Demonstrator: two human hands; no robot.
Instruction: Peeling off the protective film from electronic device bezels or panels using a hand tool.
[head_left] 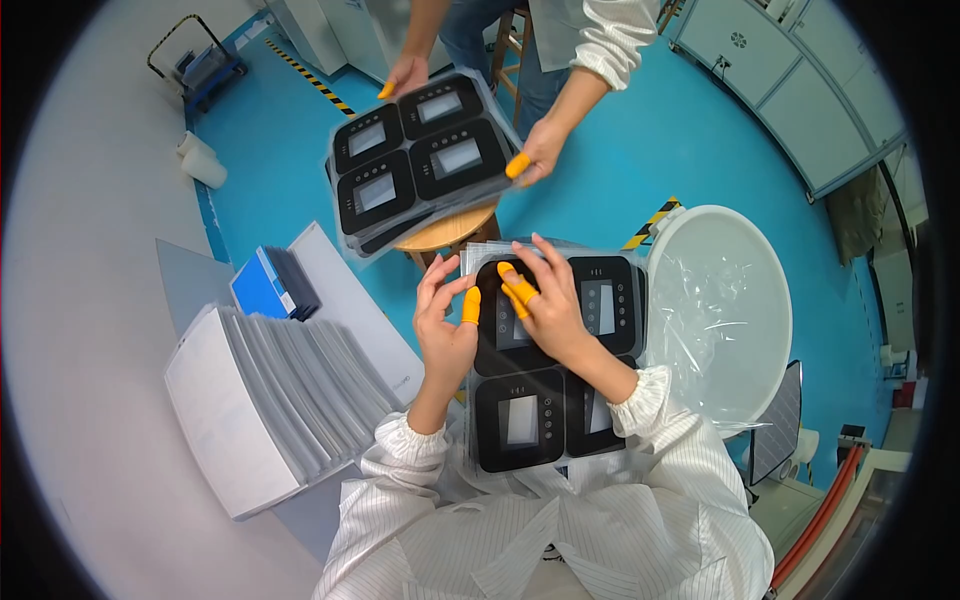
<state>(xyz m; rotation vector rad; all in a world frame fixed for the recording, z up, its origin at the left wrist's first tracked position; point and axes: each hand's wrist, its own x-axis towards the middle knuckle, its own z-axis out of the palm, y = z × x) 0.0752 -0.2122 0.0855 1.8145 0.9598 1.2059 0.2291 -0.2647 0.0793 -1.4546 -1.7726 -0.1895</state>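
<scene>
On my lap lies a stack of clear plastic sheets with black display panels [521, 386], each with a pale window and small round icons. My left hand [446, 335] is at the stack's far left edge, fingers apart and slightly bent, a yellow finger cot on its thumb. Over the far left panel, my right hand [548, 305] rests with fingers spread, wearing yellow cots on its thumb and index finger. Its fingertips touch the upper surface; whether they pinch any film is hidden. Across from me, another person's hands [541, 150] hold a similar stack of panel sheets [457, 157].
A round white bin [778, 310] with crumpled clear film [700, 330] stands at my right. To my left are a tall stack of white sheets [240, 400] and a blue box [262, 285]. A wooden stool [450, 230] stands ahead, below the other person's stack.
</scene>
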